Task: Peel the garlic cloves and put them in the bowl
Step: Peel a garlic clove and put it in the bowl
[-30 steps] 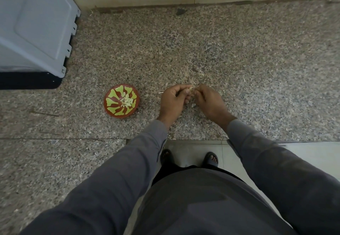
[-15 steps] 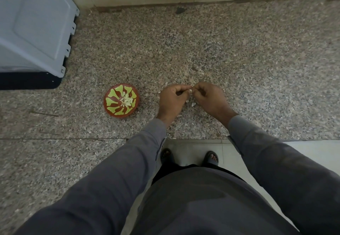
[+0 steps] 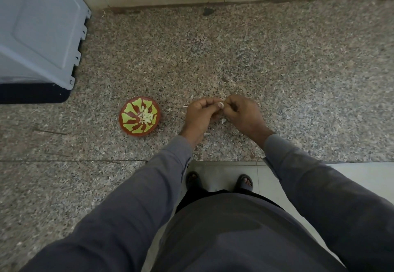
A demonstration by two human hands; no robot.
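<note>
We find the left hand (image 3: 199, 115) and right hand (image 3: 242, 114) pinching one garlic clove (image 3: 221, 104) at frame centre; we judge a slip could drop it short of the bowl (image 3: 128, 130).

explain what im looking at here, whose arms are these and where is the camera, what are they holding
No machine here: a person wears a camera on the head, looking down at their own grey-sleeved arms. The left hand and right hand meet over a speckled granite counter and together pinch a small pale garlic clove, apparently peeling it. To the left sits a round red bowl with yellow-green markings, holding peeled pale cloves. Bits of papery skin lie beneath the hands. A grey plastic crate stands at far left.
</note>
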